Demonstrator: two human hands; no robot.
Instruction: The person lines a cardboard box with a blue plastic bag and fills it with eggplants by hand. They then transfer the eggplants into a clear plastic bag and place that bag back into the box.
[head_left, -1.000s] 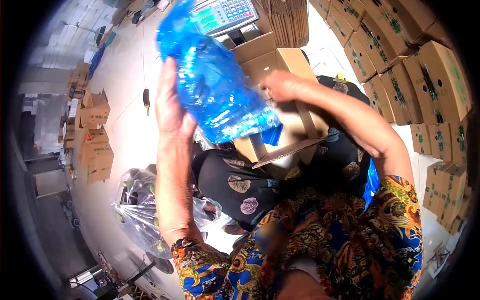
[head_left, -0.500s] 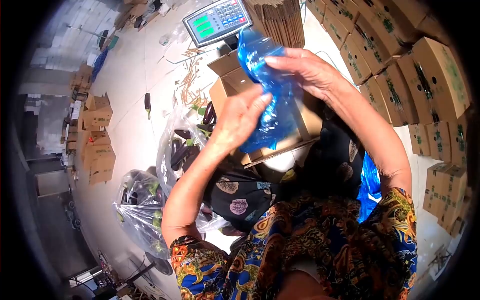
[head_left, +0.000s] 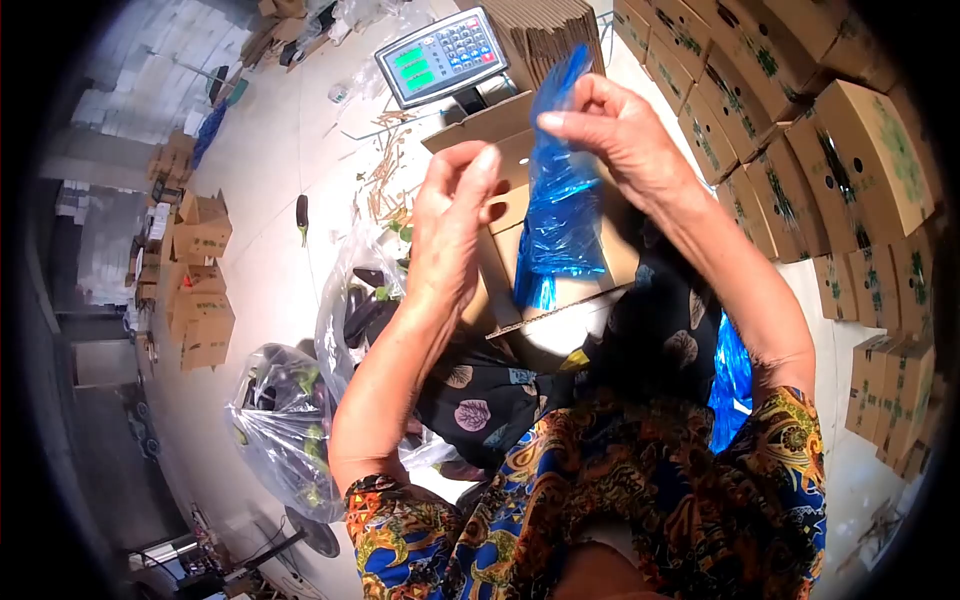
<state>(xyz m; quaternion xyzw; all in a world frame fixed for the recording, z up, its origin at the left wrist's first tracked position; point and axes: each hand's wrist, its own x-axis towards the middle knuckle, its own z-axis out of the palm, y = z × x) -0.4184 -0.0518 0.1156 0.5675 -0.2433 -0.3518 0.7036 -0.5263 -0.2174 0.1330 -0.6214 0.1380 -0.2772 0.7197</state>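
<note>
A crumpled blue plastic bag (head_left: 565,215) hangs from my right hand (head_left: 630,135), its upper end pinched between thumb and fingers. The bag's lower end hangs over an open cardboard box (head_left: 500,265) in front of me. My left hand (head_left: 447,225) is raised to the left of the bag, apart from it. Its thumb and curled fingers are drawn together, with nothing visible in them. Left of the box, a clear plastic bag (head_left: 335,285) holds dark eggplants (head_left: 365,315). Another clear bag (head_left: 285,430) with eggplants stands nearer me.
A scale with a lit green display (head_left: 440,57) stands behind the box, beside stacked flat cardboard (head_left: 550,40). Printed cartons (head_left: 760,150) are piled on the right. One eggplant (head_left: 302,218) lies on the floor at left. More blue plastic (head_left: 730,380) is by my right side.
My left hand has let go of the blue bag and moved slightly up and left. The bag now hangs straighter from my right hand, which has shifted a little to the right.
</note>
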